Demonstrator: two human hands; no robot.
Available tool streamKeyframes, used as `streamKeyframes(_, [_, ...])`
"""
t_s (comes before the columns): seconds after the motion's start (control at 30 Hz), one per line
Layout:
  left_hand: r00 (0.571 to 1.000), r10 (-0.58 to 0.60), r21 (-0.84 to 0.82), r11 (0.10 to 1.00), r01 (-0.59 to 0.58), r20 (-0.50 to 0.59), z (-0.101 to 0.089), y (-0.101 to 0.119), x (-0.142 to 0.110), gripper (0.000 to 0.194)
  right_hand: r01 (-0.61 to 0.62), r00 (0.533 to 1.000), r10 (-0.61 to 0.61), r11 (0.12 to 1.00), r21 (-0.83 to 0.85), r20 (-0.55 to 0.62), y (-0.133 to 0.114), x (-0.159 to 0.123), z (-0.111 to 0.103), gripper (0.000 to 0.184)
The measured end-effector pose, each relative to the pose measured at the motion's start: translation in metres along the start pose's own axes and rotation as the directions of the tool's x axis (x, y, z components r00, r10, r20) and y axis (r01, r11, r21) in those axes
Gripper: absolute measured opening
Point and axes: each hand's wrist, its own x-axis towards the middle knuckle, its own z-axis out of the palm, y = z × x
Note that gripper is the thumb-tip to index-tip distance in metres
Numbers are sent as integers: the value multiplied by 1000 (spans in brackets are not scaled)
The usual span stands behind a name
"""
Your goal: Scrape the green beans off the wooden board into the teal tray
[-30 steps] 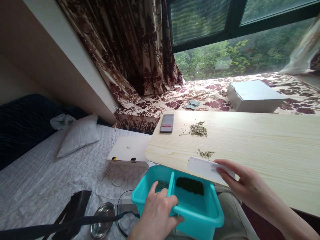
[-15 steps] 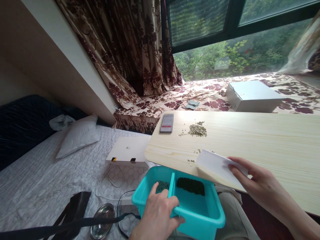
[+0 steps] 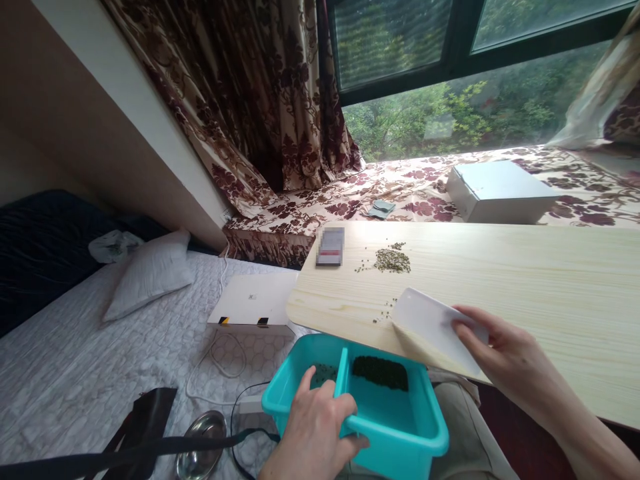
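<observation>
My left hand [image 3: 317, 427] grips the near rim of a turquoise two-compartment bin [image 3: 393, 443] where its divider meets it, the index finger reaching over the left compartment. My right hand [image 3: 505, 350] pinches a thin white plastic sheet [image 3: 430, 323], thumb on top. The sheet is tilted at the table's near edge, its left end beside a few scattered green beans [image 3: 389, 311]. Farther back on the table lies a pile of similar beans [image 3: 393, 261]. A dark green heap [image 3: 381, 372] fills the back of the bin's right compartment; a few bits lie in the left.
A phone-like slab [image 3: 331, 247], blurred on top, lies at the left end of the wooden table [image 3: 525, 267]. A white box [image 3: 253, 300] and a metal bowl [image 3: 201, 447] rest on the bed at left. Another box [image 3: 505, 190] sits on the windowsill. A dark strap crosses the lower left.
The white sheet's left end has shifted slightly away from me over the table, beside the scattered beans. My left hand keeps its hold on the bin. The view has shifted slightly.
</observation>
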Motion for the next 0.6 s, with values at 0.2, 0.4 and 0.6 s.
streamKeyframes(0.2, [1000,3,22,1000,-3,10,-3,2,3,25,87,996,-88,996,-34,-23,-15,11,4,36])
streamKeyframes(0.4, [1000,-2,11,1000,2,-1,-1,1,3,26,111,994,-110,991,-78,17,-19,16,8,38])
streamKeyframes(0.6, [1000,6,19,1000,-6,4,2,-1,2,26,76,997,-77,993,-95,-4,-18,18,7,40])
